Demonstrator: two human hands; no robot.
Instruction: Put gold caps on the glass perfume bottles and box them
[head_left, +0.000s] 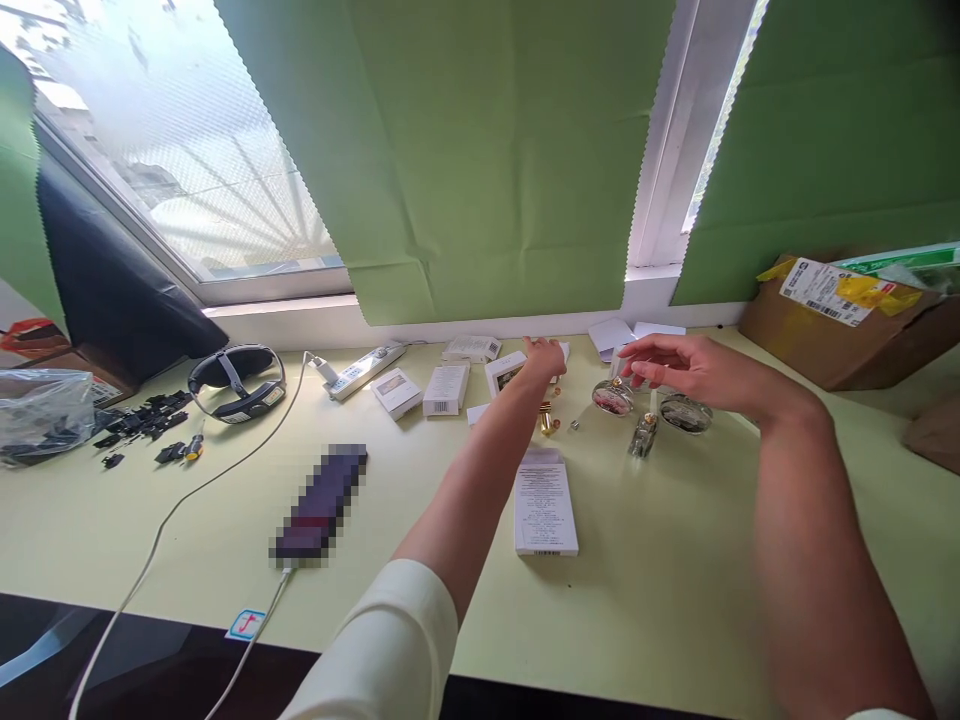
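Note:
My left hand (546, 358) reaches far across the table among small white boxes, palm down. Its fingertips look spread, though the underside is hidden; a white box with a picture (506, 373) lies just left of it. Loosely curved, my right hand (671, 368) hovers at the top of a round clear perfume bottle (613, 398); its fingers are apart, and contact with the bottle is unclear. Below that hand are another round bottle (686, 413) and a slim clear bottle (643, 437). Gold caps (546, 418) stand between the hands, beside a small silver piece (574, 425).
A long white printed box (546, 505) lies nearer me. Leftward are more white boxes (446, 390), a power strip (367, 370), a phone (322, 500) on a cable, a headset (238, 385) and black parts (146, 418). A cardboard box (817, 340) stands at right.

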